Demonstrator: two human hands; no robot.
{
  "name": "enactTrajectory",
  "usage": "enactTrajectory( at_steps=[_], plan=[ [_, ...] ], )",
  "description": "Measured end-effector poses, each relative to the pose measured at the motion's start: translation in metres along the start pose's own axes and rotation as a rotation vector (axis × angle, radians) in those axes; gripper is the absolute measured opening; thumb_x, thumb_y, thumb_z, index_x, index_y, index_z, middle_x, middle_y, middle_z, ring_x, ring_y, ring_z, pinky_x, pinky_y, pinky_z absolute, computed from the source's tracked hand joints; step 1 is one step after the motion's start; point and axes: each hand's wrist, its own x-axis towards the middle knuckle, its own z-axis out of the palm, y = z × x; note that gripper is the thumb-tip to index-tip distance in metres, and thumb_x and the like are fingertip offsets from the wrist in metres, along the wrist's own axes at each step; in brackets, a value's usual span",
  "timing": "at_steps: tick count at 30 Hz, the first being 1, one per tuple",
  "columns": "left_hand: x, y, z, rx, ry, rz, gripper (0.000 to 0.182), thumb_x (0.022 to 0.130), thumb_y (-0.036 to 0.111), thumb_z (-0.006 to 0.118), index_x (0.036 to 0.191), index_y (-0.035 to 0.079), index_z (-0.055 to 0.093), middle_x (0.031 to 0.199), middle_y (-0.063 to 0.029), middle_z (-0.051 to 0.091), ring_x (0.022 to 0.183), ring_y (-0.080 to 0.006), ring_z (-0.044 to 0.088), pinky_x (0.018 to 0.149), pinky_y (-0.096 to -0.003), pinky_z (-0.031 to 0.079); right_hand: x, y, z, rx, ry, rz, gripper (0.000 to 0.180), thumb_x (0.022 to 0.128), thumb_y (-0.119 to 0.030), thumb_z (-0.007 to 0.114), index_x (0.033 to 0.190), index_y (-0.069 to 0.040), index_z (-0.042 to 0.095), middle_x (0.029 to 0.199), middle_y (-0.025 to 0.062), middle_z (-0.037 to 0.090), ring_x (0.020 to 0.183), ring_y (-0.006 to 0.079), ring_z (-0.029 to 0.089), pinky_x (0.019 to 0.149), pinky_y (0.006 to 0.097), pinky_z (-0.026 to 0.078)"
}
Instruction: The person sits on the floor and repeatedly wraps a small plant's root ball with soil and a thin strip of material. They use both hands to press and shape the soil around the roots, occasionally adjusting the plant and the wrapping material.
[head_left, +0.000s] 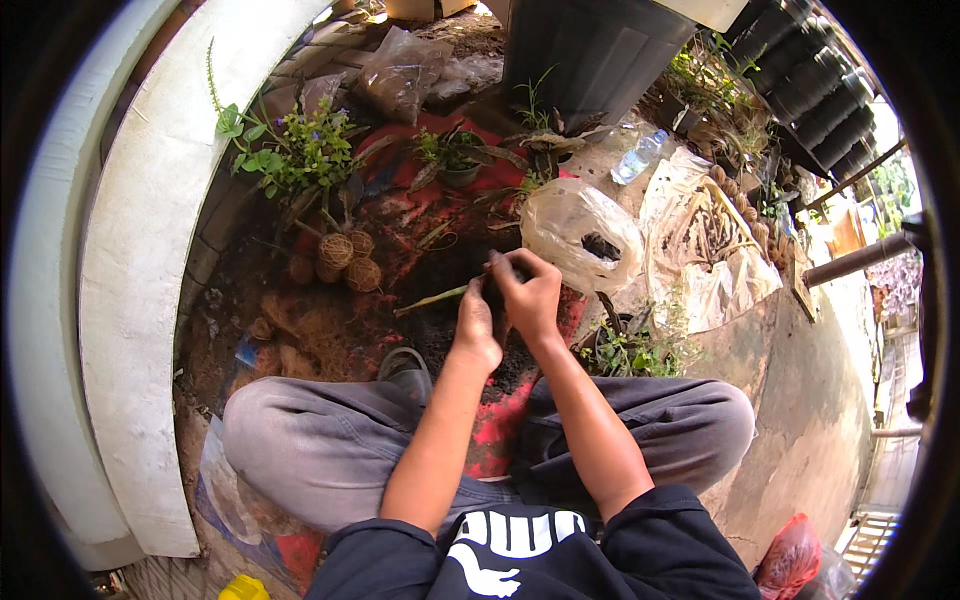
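Both of my hands are together over the dark soil between my knees. My left hand (478, 322) cups one side of a dark, soil-like clump that is mostly hidden by the fingers. A long green-yellow plant stem or leaf (433, 300) juts out to the left from between my hands. Against the clump's other side and top, my right hand (531, 292) presses with bent, soil-stained fingers. Loose dark soil (442, 262) covers the red sheet (499, 431) below. Just beyond my right hand stands a translucent plastic bag (581, 225) with dark material inside.
String-wrapped plant balls (335, 251) sit left, beside brown fibre (315, 330). A small potted plant (460, 174) and a black bin (592, 60) are ahead. Right lie a water bottle (637, 157), a dirty plastic sheet (694, 247) and a leafy plant (637, 349). A white panel (135, 262) borders the left.
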Motion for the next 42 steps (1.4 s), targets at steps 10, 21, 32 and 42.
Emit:
enactTrajectory(
  at_steps=[10, 21, 32, 42],
  plan=[
    [0.012, 0.001, -0.019, -0.226, -0.143, -0.129, 0.061, 0.098, 0.063, 0.037, 0.133, 0.017, 0.056, 0.132, -0.0012, 0.06, 0.123, -0.0205, 0.054, 0.105, -0.0371, 0.044, -0.006, 0.004, 0.005, -0.201, 0.0, -0.483, 0.022, 0.079, -0.014, 0.075, 0.099, -0.007, 0.073, 0.104, 0.012, 0.072, 0.09, 0.0223, 0.072, 0.079, 0.0325, 0.057],
    [0.017, 0.006, -0.019, -0.511, -0.326, -0.032, 0.051, 0.104, 0.047, 0.037, 0.136, 0.011, 0.052, 0.139, -0.0096, 0.055, 0.128, -0.0257, 0.053, 0.109, -0.0441, 0.043, 0.0, 0.002, -0.002, -0.188, -0.182, -0.57, 0.056, 0.075, -0.022, 0.076, 0.128, -0.009, 0.063, 0.123, 0.0171, 0.066, 0.127, 0.0367, 0.054, 0.115, 0.0531, 0.033],
    [0.02, 0.009, -0.027, -0.265, -0.175, -0.148, 0.049, 0.105, 0.044, 0.037, 0.135, 0.008, 0.053, 0.134, -0.0092, 0.058, 0.122, -0.0226, 0.057, 0.105, -0.0383, 0.047, -0.005, -0.01, 0.001, -0.251, -0.033, -0.575, 0.031, 0.078, -0.012, 0.072, 0.108, -0.006, 0.07, 0.108, 0.0157, 0.071, 0.102, 0.0322, 0.069, 0.112, 0.0518, 0.036],
    [0.023, -0.008, -0.008, -0.089, 0.034, 0.393, 0.052, 0.105, 0.046, 0.037, 0.132, 0.005, 0.055, 0.13, -0.0079, 0.058, 0.123, -0.0212, 0.053, 0.108, -0.0362, 0.039, -0.009, 0.009, 0.023, 0.209, -0.011, 0.173, 0.025, 0.09, -0.023, 0.068, 0.09, 0.002, 0.073, 0.081, 0.0148, 0.073, 0.067, 0.0218, 0.068, 0.062, 0.0323, 0.05]
  ],
)
